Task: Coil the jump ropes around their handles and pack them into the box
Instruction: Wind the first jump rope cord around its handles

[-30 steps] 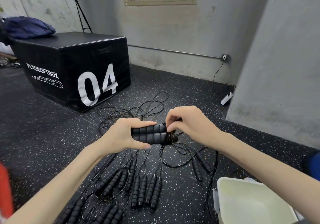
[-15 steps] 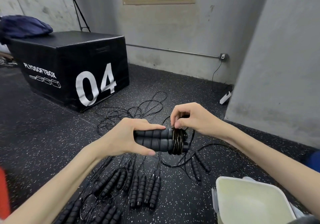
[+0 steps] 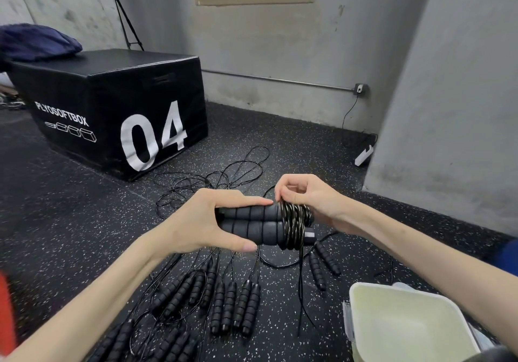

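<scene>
Nearest, at the lower right, the pale box (image 3: 403, 325) sits open on the floor with nothing showing inside it, close by the right arm, presumably so a finished bundle can be dropped straight in; beside it, further left, loose handles (image 3: 235, 305) lie in pairs with their thin ropes trailing away, waiting their turn; above them the left hand (image 3: 201, 221) grips two handles (image 3: 252, 222) side by side, thumb below and fingers curled over the top, holding them level so the rope can go round; the right hand (image 3: 305, 196) pinches the rope at the coil (image 3: 293, 225) wound round the handles' right end, fingertips bunched tight; a loose tail hangs down from the coil; beyond lie tangled ropes (image 3: 224, 176) and a black block (image 3: 112, 109).
</scene>
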